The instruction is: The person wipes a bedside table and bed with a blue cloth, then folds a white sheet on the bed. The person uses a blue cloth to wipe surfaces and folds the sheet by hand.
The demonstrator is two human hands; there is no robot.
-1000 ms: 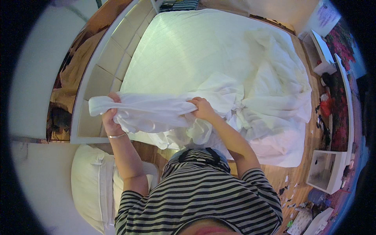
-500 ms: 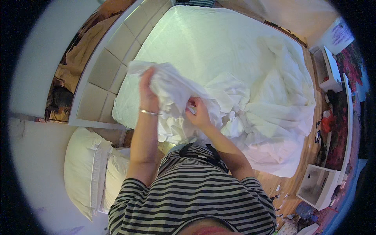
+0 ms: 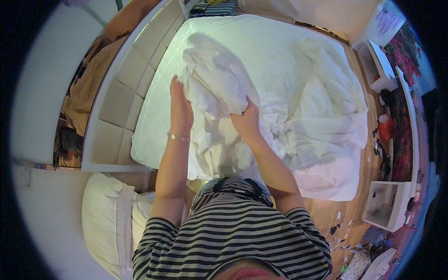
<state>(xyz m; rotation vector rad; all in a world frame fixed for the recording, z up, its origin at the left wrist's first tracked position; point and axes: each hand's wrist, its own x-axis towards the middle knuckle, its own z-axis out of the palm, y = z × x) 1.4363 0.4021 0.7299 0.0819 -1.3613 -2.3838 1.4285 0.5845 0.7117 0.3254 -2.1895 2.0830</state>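
A bunched white bed sheet [image 3: 212, 77] is held up in front of me, over the near part of the bed. My right hand [image 3: 246, 120] grips its right lower edge, fingers curled into the fabric. At the left edge, my left hand [image 3: 181, 109] has hold of the cloth; a digit points upward and the other fingers are partly hidden by folds. A bracelet circles my left wrist. Loose folds of the sheet hang below both hands toward my waist. Beneath lies the white-covered mattress [image 3: 266, 44].
A rumpled white quilt [image 3: 322, 107] covers the bed's right side. The padded headboard [image 3: 122, 102] runs along the left. Pillows [image 3: 107, 217] are stacked at lower left. White shelf units [image 3: 385, 205] line the right wall, and scraps litter the wooden floor [image 3: 338, 214].
Both hands have raised the bunched sheet higher and farther away from me. My right hand has moved up and right, its fingers now closed round the fabric's edge.
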